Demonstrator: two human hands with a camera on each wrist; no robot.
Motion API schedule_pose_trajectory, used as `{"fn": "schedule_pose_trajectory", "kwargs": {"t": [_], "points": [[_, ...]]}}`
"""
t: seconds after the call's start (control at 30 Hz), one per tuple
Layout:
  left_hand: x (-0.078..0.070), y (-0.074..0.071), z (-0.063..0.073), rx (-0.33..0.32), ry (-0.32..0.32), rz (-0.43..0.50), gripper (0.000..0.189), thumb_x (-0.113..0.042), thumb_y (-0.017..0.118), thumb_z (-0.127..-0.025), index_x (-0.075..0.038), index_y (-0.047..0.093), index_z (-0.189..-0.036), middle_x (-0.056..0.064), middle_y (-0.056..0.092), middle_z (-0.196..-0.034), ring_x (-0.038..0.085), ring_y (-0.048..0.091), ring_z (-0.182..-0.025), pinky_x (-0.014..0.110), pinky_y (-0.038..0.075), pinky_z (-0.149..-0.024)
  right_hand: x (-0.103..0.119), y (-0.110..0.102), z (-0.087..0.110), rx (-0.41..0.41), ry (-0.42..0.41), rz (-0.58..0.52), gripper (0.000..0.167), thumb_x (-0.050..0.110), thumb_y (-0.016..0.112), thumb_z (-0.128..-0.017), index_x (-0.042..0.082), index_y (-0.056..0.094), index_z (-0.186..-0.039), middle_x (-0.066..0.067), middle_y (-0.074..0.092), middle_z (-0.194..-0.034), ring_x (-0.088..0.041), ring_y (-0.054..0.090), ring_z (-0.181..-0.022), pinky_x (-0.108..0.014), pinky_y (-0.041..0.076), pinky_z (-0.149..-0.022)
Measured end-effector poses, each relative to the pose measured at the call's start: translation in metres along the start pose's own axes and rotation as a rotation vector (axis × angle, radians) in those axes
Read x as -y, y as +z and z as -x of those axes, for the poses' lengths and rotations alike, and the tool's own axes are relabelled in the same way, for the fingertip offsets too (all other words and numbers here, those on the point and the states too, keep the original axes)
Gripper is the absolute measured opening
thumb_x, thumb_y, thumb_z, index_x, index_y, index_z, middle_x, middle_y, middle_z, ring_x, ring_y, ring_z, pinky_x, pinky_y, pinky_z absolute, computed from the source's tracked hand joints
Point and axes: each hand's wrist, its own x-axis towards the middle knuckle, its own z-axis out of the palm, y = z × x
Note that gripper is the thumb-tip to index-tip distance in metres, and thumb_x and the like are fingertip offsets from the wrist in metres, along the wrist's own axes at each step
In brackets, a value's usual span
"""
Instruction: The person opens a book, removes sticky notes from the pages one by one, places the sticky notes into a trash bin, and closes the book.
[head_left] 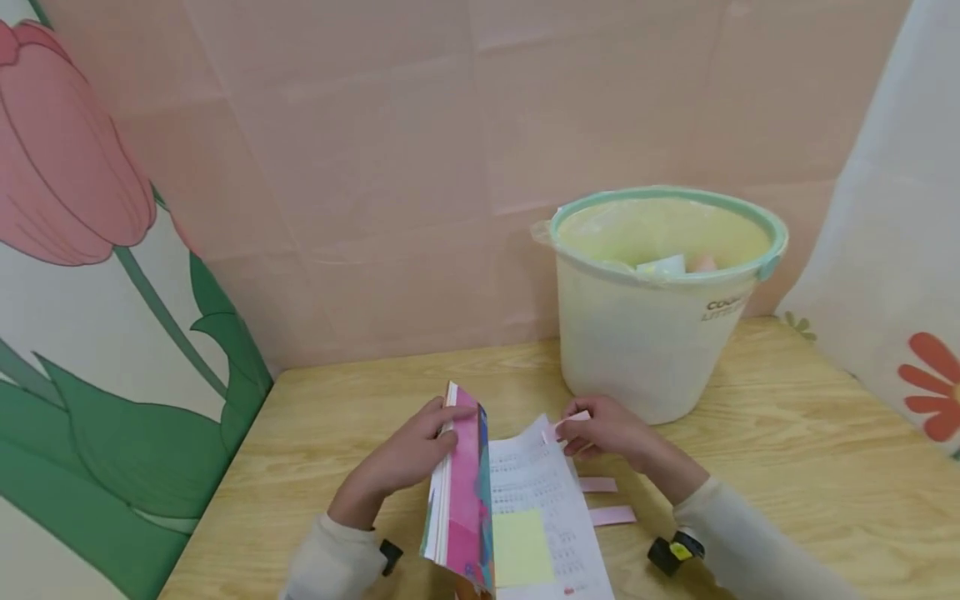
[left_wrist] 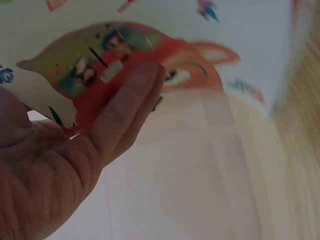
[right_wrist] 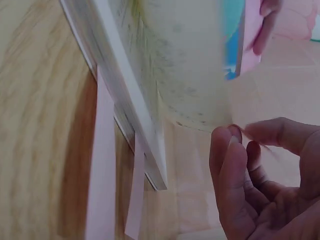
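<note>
A thick book (head_left: 547,492) lies open on the table, its left part raised nearly upright with a pink page (head_left: 462,492) facing up. My left hand (head_left: 408,450) grips that raised part near its top edge; the left wrist view shows the fingers (left_wrist: 130,107) against a printed fox picture. With thumb and fingertips, my right hand (head_left: 611,429) pinches a pink paper strip (head_left: 576,422) at the top right corner of the right page. That page's corner bends up at the fingertips in the right wrist view. A yellow sticky note (head_left: 522,547) is on the page.
Two more pink strips (head_left: 597,484) stick out from the book's right edge over the wooden table (head_left: 360,392). Behind the right hand stands a pale bin (head_left: 637,333) with a green rim and a liner, holding some crumpled scraps (head_left: 663,266). Pink cloth (head_left: 375,167) hangs behind.
</note>
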Motion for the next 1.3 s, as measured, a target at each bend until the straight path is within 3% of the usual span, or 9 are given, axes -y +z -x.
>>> {"fn": "schedule_pose_trajectory", "kwargs": {"t": [0.17,0.37,0.43,0.57,0.67,0.77,0.93,1.1,1.3], "points": [[0.009,-0.015,0.015,-0.040,-0.017,-0.035,0.039,-0.015,0.048,-0.100,-0.012,0.060,-0.136,0.015,0.044,-0.139,0.020,0.058,-0.092,0.028,0.054,-0.073,-0.006,-0.001,-0.001,-0.022,-0.092,0.163,0.015,0.011,0.072,-0.086,0.004,0.060,-0.094,-0.008,0.065,-0.092,-0.017,0.064,-0.071,-0.033,0.056,-0.062],[0.022,-0.028,0.031,0.025,0.051,-0.094,0.040,-0.029,0.064,-0.096,-0.012,0.062,-0.133,0.023,0.038,-0.144,0.022,0.060,-0.098,0.024,0.053,-0.076,0.006,0.007,0.017,-0.076,-0.296,0.837,0.028,0.025,0.081,-0.081,0.017,0.066,-0.103,-0.001,0.067,-0.108,-0.017,0.058,-0.092,-0.036,0.051,-0.080],[0.025,-0.031,0.035,0.031,0.049,-0.126,0.043,-0.034,0.069,-0.093,-0.016,0.061,-0.132,0.021,0.038,-0.144,0.024,0.057,-0.103,0.024,0.052,-0.079,0.015,0.016,0.030,-0.028,-0.356,0.942,0.037,0.033,0.080,-0.083,0.020,0.065,-0.114,-0.003,0.064,-0.122,-0.022,0.059,-0.107,-0.044,0.051,-0.091],[0.029,-0.040,0.040,0.064,0.003,-0.204,0.048,-0.042,0.071,-0.090,-0.029,0.057,-0.134,0.016,0.034,-0.148,0.026,0.054,-0.109,0.029,0.051,-0.082,0.030,0.038,0.053,0.167,-0.577,0.889,0.049,0.044,0.068,-0.092,0.025,0.053,-0.135,0.001,0.054,-0.142,-0.022,0.052,-0.130,-0.046,0.048,-0.105],[0.031,-0.050,0.042,0.097,-0.031,-0.267,0.051,-0.047,0.071,-0.089,-0.034,0.053,-0.135,0.014,0.031,-0.150,0.028,0.053,-0.114,0.033,0.051,-0.084,0.036,0.055,0.064,0.255,-0.732,0.841,0.053,0.049,0.058,-0.097,0.029,0.044,-0.145,0.006,0.048,-0.148,-0.016,0.050,-0.133,-0.040,0.049,-0.105],[0.034,-0.059,0.045,0.115,-0.059,-0.315,0.054,-0.048,0.070,-0.089,-0.035,0.051,-0.138,0.015,0.031,-0.151,0.030,0.051,-0.118,0.034,0.052,-0.085,0.036,0.071,0.069,0.248,-0.833,0.859,0.057,0.052,0.053,-0.099,0.031,0.037,-0.149,0.006,0.044,-0.151,-0.014,0.050,-0.133,-0.037,0.050,-0.104],[0.038,-0.067,0.052,0.112,-0.136,-0.356,0.061,-0.050,0.072,-0.087,-0.036,0.049,-0.142,0.019,0.030,-0.152,0.036,0.051,-0.119,0.043,0.055,-0.087,0.028,0.085,0.071,0.233,-0.901,0.933,0.071,0.055,0.053,-0.097,0.031,0.023,-0.157,0.003,0.035,-0.159,-0.016,0.048,-0.136,-0.036,0.050,-0.104],[0.040,-0.064,0.057,0.058,-0.225,-0.410,0.079,-0.053,0.077,-0.080,-0.038,0.042,-0.148,0.023,0.008,-0.163,0.052,0.045,-0.128,0.062,0.052,-0.091,0.022,0.091,0.072,0.190,-0.971,0.990,0.078,0.055,0.058,-0.095,0.029,0.020,-0.159,0.000,0.033,-0.160,-0.017,0.043,-0.139,-0.036,0.048,-0.106],[0.042,-0.054,0.059,-0.019,-0.138,-0.585,0.089,-0.051,0.083,-0.074,-0.031,0.042,-0.151,0.013,-0.007,-0.169,0.051,0.001,-0.151,0.078,0.028,-0.105,0.021,0.094,0.072,0.171,-1.030,1.025,0.076,0.052,0.058,-0.096,0.026,0.023,-0.158,-0.001,0.037,-0.158,-0.019,0.042,-0.141,-0.036,0.047,-0.108]]}}
